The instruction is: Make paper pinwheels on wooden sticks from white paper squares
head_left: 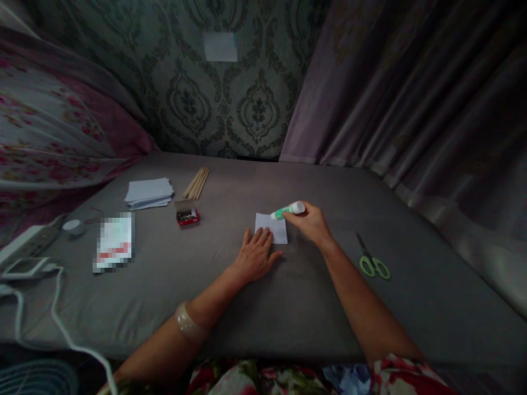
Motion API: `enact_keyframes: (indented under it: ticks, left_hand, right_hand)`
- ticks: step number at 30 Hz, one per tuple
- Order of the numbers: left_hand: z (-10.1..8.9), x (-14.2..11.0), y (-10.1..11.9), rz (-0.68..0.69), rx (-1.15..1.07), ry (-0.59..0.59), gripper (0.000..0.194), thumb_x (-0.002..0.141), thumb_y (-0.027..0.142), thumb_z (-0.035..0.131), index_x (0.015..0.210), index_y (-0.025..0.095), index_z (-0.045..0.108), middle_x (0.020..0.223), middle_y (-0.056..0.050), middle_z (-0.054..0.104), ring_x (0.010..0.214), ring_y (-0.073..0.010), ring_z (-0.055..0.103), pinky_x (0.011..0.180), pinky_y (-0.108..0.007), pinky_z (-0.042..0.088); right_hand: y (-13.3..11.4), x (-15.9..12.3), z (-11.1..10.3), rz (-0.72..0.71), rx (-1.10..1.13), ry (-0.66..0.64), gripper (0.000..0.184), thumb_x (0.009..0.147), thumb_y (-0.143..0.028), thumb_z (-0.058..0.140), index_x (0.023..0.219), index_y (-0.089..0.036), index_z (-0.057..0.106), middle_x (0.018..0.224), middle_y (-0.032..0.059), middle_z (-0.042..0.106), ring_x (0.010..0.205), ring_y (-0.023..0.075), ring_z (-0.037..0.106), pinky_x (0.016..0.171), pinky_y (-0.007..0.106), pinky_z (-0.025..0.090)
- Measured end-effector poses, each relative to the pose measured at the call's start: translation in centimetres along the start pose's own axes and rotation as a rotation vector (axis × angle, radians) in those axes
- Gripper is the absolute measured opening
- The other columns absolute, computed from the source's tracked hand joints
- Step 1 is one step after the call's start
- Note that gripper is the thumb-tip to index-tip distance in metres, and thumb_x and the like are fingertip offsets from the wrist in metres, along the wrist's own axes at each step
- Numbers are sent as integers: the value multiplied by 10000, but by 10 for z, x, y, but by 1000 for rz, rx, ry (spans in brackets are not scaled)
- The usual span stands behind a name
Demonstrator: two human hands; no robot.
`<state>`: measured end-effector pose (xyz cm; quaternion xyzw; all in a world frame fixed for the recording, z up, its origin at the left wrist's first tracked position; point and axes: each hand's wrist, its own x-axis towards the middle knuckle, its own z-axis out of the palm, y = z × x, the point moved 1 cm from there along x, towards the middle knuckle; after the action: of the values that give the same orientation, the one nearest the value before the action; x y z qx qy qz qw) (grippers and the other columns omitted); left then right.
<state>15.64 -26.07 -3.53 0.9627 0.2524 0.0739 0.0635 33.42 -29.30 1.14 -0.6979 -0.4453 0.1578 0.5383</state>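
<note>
A small white paper square (276,226) lies on the grey sheet (288,296) in front of me. My left hand (256,253) lies flat with its fingers spread, pressing the paper's near left corner. My right hand (309,223) grips a white and green glue stick (288,210), tilted, with its tip touching the paper's upper right part.
Green-handled scissors (373,263) lie to the right. A stack of white papers (149,192), wooden sticks (196,182) and an open red box of pins (187,214) lie at the back left. A blurred packet (115,242), a power strip (28,241) and a white cable (57,318) are far left.
</note>
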Motion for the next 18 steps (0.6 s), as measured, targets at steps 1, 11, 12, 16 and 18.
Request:
enact_keyframes:
  ticks: [1,11,12,16,18]
  left_hand:
    - [1,1,0,-15,8,17,672,933,550,167,1367,107,424,1447,-178,394,1359,-317,309,1109,-550,159]
    - [-9,1,-5,-33,-6,135,463,951,460,268,1184,188,562,1242,-123,566,1186,-281,478,1088,-586,165]
    - [-9,1,-5,-30,-9,140,452,951,452,276,1169,185,567,1233,-125,571,1179,-281,483,1086,-588,168]
    - [-9,1,-5,-27,-4,140,418,947,438,303,1154,192,572,1236,-127,569,1189,-291,477,1077,-586,191]
    - [-8,1,-7,-30,-3,138,409,945,431,314,1160,195,570,1255,-131,558,1220,-298,454,1075,-582,202]
  right_hand:
    - [1,1,1,-34,-63,-16,273,629,-403,705,759,-171,640,728,28,676,653,165,595,628,275,447]
    - [-9,4,18,-228,-606,-133,198,703,-398,643,768,-211,647,742,21,679,785,197,604,894,373,308]
    - [-10,5,19,-232,-620,-150,202,703,-399,645,776,-210,647,747,24,676,787,198,600,895,374,301]
    - [-11,7,24,-242,-651,-197,202,705,-392,648,778,-204,647,753,33,672,780,198,586,888,373,297]
    - [-10,7,26,-227,-651,-198,197,712,-388,645,768,-199,648,754,36,674,774,196,586,871,364,312]
